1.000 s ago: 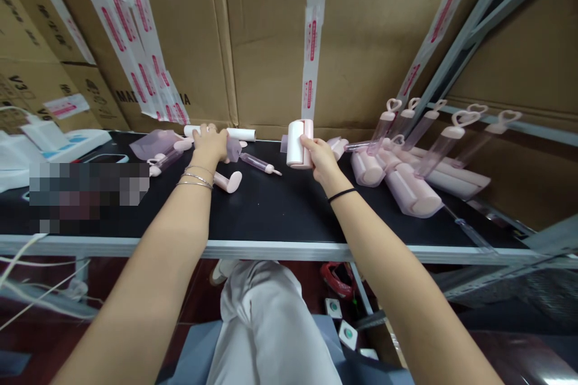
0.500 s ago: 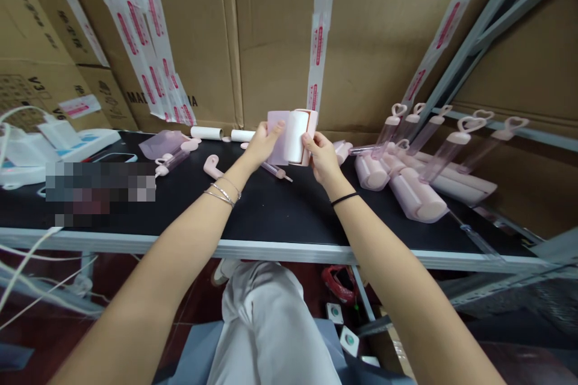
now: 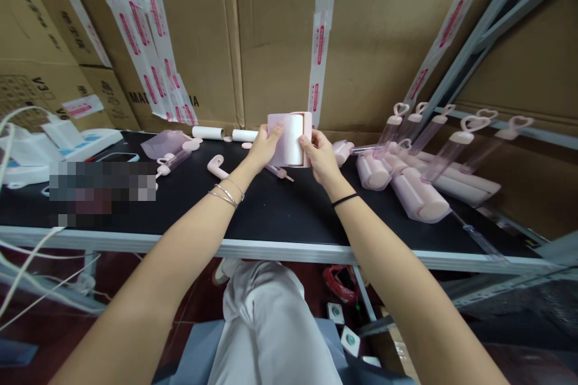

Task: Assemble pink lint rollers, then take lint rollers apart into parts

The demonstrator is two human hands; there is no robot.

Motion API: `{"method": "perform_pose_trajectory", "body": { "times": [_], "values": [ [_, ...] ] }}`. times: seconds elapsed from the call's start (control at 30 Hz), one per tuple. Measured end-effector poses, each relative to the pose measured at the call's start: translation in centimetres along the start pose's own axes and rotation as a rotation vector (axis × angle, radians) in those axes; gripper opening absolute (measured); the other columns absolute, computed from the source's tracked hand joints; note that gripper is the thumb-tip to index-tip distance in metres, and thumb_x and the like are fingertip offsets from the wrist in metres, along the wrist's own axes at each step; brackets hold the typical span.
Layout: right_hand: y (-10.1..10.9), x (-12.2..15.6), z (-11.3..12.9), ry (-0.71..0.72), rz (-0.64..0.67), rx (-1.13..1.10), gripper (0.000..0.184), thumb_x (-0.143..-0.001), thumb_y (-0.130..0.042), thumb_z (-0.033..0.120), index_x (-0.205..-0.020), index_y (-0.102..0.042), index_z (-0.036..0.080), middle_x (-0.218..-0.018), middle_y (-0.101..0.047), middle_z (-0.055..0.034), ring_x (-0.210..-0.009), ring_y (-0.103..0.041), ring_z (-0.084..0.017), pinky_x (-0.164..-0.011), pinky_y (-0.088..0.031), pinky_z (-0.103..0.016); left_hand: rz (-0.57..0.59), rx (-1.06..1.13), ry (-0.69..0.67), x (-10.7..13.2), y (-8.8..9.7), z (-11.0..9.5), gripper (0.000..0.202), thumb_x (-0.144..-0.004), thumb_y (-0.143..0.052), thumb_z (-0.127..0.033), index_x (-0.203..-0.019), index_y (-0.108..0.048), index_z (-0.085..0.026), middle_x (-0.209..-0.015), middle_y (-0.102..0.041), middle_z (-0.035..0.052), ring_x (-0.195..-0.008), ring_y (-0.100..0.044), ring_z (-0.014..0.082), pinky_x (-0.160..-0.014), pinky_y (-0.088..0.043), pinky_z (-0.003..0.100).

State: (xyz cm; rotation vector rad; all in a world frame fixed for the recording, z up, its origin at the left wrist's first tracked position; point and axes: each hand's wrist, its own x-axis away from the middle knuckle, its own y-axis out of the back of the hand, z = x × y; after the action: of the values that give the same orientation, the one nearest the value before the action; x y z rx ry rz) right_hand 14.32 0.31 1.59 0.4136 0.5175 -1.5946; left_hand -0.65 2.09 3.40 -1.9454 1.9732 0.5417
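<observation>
White and pale pink, a lint roller point(image 3: 295, 141) is held up over the far part of the black tabletop point(image 3: 289, 210), in front of me and between both hands. The left hand point(image 3: 263, 145) has its fingers closed on the translucent lilac cover point(image 3: 280, 153), which overlaps the roll's left side; the right hand point(image 3: 318, 155) grips the pink frame at the other edge. Near the left wrist lie a bent pink handle piece point(image 3: 217, 165) and two white paper rolls point(image 3: 208, 132). Covered rollers point(image 3: 419, 195) with heart-topped handles point(image 3: 460, 138) crowd the right; a white power strip point(image 3: 93, 145) sits far left.
</observation>
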Motion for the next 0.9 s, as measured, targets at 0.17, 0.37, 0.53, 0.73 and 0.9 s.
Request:
{"method": "perform_pose_trajectory", "body": {
  "times": [0.17,0.37,0.53,0.73,0.9],
  "values": [
    [-0.6,0.5,-0.4,0.097,-0.024,0.077,0.077,-0.071,-0.062,0.068,-0.129,-0.037,0.024,-0.107,-0.056,-0.007,-0.095,-0.057,-0.02,-0.088,-0.049,-0.038,0.0,0.022,0.008,-0.1,-0.1,0.3,0.048,-0.085,-0.053,-0.061,-0.103,-0.051,-0.017,-0.11,-0.06,0.01,-0.102,-0.057,0.0217,-0.086,-0.044,0.031],
    [-0.9,0.8,-0.3,0.125,-0.007,0.13,0.075,-0.073,-0.057,0.072,-0.125,-0.032,0.024,-0.104,-0.052,-0.0065,-0.095,-0.056,-0.02,-0.088,-0.05,-0.039,-0.012,0.009,0.036,0.0,-0.3,0.4,0.047,-0.086,-0.053,-0.06,-0.102,-0.051,-0.017,-0.106,-0.061,0.0099,-0.095,-0.058,0.0212,-0.079,-0.044,0.031],
    [-1.1,0.8,-0.3,0.145,-0.027,0.182,0.069,-0.075,-0.054,0.07,-0.12,-0.029,0.024,-0.102,-0.048,-0.0056,-0.092,-0.055,-0.02,-0.086,-0.049,-0.039,-0.045,0.025,0.083,0.3,-0.5,-0.1,0.043,-0.086,-0.055,-0.058,-0.1,-0.052,-0.017,-0.1,-0.062,0.007,-0.09,-0.059,0.0189,-0.075,-0.044,0.029],
    [-1.6,1.0,-0.6,0.166,-0.021,0.185,0.062,-0.08,-0.051,0.063,-0.12,-0.026,0.023,-0.105,-0.047,-0.0075,-0.094,-0.056,-0.021,-0.089,-0.049,-0.043,-0.052,0.053,0.101,0.5,-0.5,-0.3,0.043,-0.085,-0.055,-0.058,-0.097,-0.054,-0.017,-0.094,-0.062,0.0054,-0.082,-0.059,0.0168,-0.071,-0.044,0.028],
    [-1.7,0.9,-1.2,0.179,-0.03,0.204,0.058,-0.082,-0.05,0.063,-0.119,-0.026,0.025,-0.124,-0.042,-0.0111,-0.1,-0.055,-0.02,-0.093,-0.049,-0.044,-0.078,0.044,0.121,0.6,-0.3,-0.2,0.043,-0.084,-0.057,-0.06,-0.095,-0.056,-0.018,-0.092,-0.063,0.0056,-0.082,-0.059,0.0176,-0.072,-0.044,0.029]
  ]
}}
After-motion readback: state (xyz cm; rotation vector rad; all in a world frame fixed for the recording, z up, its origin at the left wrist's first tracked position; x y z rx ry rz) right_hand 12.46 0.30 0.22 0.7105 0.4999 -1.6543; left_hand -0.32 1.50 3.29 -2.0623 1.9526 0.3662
